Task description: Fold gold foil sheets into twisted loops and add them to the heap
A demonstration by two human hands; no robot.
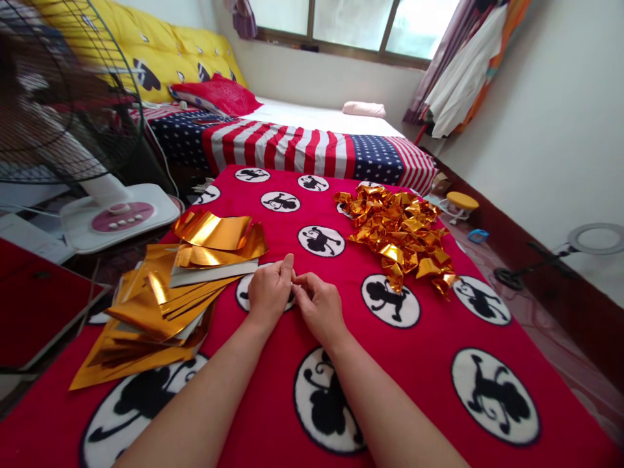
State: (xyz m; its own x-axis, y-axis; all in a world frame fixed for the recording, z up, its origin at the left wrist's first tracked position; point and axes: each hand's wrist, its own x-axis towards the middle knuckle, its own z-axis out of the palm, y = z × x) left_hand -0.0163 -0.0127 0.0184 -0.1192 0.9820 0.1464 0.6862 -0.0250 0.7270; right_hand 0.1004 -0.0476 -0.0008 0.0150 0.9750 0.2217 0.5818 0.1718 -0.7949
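My left hand (270, 290) and my right hand (320, 307) meet at the fingertips over the middle of the red cloth (414, 390). Both are closed, the left with its thumb on top and the right in a pinch. Whatever they may hold is hidden by the fingers. Just left of my left hand lies a loose stack of shiny gold paper sheets (146, 312), some showing pale grey backs. Beyond my right hand, to the right, a heap of folded gold paper pieces (400, 224) spreads over the cloth.
A fan (117, 214) stands beyond the cloth's left edge. Behind is a bed with a stars-and-stripes cover (292, 146) and a red pillow (219, 96). On the right floor are a yellow-topped stool (461, 201) and a ring light (597, 238).
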